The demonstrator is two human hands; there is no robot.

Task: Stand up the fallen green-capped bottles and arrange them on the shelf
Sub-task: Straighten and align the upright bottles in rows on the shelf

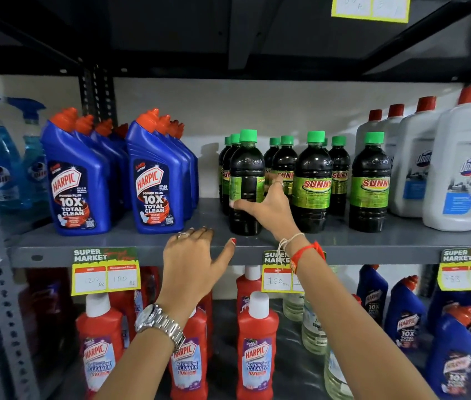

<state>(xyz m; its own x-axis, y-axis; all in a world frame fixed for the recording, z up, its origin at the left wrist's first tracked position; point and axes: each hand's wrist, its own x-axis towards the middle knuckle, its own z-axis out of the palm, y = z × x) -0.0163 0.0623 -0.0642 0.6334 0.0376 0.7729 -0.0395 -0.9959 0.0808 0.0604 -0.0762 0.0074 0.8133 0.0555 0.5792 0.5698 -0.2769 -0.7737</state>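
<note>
Bottles with green caps stand upright in a cluster on the grey shelf (402, 243), each filled with a near-black liquid and wrapped in a green label. I see my right hand (266, 206) wrapped around the lower body of the front left bottle (245, 180), thumb across its front and fingers curled behind, with the bottle standing at the shelf's front edge and its label turned partly sideways. To its right, the middle front bottle (313, 180) and the right front bottle (370, 180) face forward, and several more bottles (285, 160) stand in rows behind them, partly hidden so I cannot count them surely. My left hand (192, 255) rests palm down on the shelf lip, fingers loosely spread and gripping nothing, a metal watch (159, 324) on its wrist. Blue toilet cleaner bottles (78, 180) with orange caps stand to the left and white jugs (459, 168) with red caps to the right, the outermost cut off by the frame edge. Red cleaner bottles (256, 342) fill the shelf below. Handwriting on the yellow price tags (105, 278) is hard to make out, and my right arm covers part of the middle one.
</note>
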